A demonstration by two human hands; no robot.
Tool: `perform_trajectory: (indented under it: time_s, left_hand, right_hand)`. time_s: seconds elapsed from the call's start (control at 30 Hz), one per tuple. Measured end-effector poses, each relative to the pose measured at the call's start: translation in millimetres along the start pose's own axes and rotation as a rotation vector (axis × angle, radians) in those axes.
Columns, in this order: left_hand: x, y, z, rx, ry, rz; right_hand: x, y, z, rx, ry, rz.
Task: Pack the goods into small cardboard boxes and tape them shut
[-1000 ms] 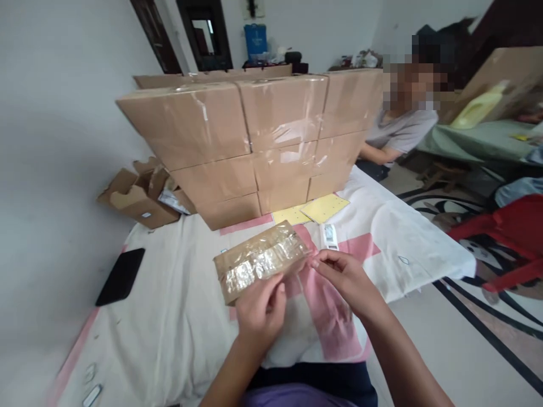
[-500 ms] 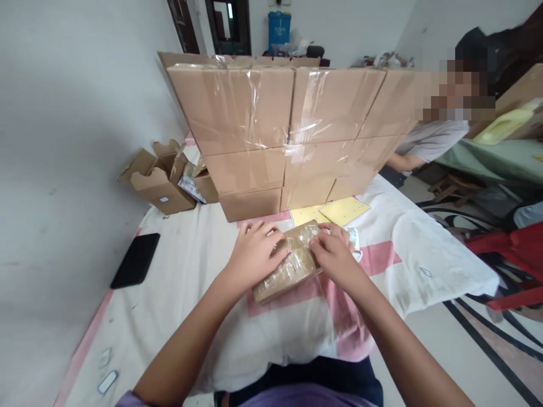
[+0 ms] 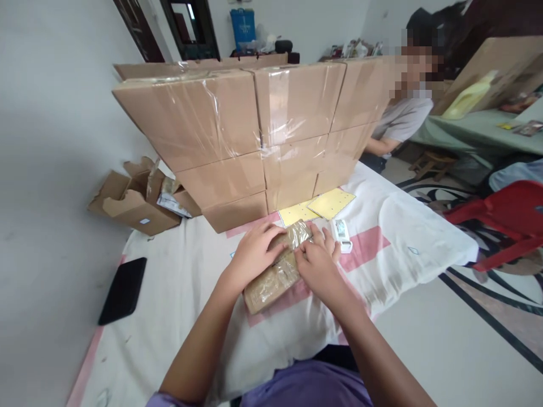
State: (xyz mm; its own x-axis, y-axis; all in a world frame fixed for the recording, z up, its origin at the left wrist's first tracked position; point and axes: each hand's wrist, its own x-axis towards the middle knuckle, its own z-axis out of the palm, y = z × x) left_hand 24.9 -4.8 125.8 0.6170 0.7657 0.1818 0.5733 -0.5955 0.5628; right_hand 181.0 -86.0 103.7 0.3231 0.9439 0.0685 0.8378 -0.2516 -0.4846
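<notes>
A small cardboard box (image 3: 271, 282) wrapped in shiny clear tape lies at a slant on the cloth in front of me. My left hand (image 3: 254, 251) grips its left side, fingers over the far edge and thumb on top. On the box's right part, my right hand (image 3: 316, 257) is closed, with thumb and forefinger pinched at the clear tape (image 3: 300, 233) and its other fingers over the far end. The exact hold of the fingertips is partly hidden. Just beyond my right fingers stands a small white object (image 3: 340, 234) with a pale label.
A wall of taped cartons (image 3: 220, 124) stands across the table behind the box. Yellow sheets (image 3: 331, 203) lie at its foot. Opened cartons (image 3: 136, 198) and a black tablet-like slab (image 3: 123, 291) are on the left. A person (image 3: 401, 121) sits at the right, beyond a red chair (image 3: 504, 220).
My view has turned to the right. My right hand has shifted along the box toward its middle and near edge, and the white object shows more fully. My left hand stays on the box.
</notes>
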Motion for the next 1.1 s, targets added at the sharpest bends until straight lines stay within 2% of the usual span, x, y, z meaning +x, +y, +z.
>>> perform_trajectory:
  time_s: [0.17,0.33,0.57,0.73,0.83,0.9,0.93,0.97,1.03,1.1]
  left_hand:
    - [7.1,4.2,-1.7,0.089,-0.132,-0.192]
    - [11.6,1.4,2.1,0.105,-0.236,-0.207]
    - [14.5,-0.6,5.1,0.141,-0.253,-0.234]
    - [14.9,2.6,5.2,0.152,-0.246,-0.252]
    - [15.6,2.3,4.9,0.149,-0.254,-0.265]
    - [16.4,1.0,4.5,0.150,-0.267,-0.268]
    - [16.8,0.3,4.3,0.147,-0.272,-0.268]
    - [17.1,-0.2,3.9,0.140,-0.272,-0.266]
    - [17.4,-0.6,2.6,0.114,-0.256,-0.260]
    - [17.4,-0.1,1.2,0.079,-0.243,-0.246]
  right_hand:
    - [-2.3,-8.0,-0.8,-0.082,0.033,0.003]
    - [-1.9,-16.4,-7.8,-0.117,-0.007,0.013]
    - [-2.0,-18.3,-4.3,-0.204,0.071,-0.031]
    - [0.9,-13.7,-2.8,-0.192,0.058,0.013]
    - [4.2,2.4,-1.5,0.020,0.123,0.059]
    - [5.9,22.1,-1.1,0.276,0.158,0.054]
    - [6.2,33.7,-1.3,0.427,0.134,0.030]
    - [6.2,45.7,-1.9,0.583,0.072,-0.011]
    - [5.4,68.4,-3.2,0.864,-0.139,-0.123]
    - [5.3,86.7,-2.1,1.037,-0.337,-0.209]
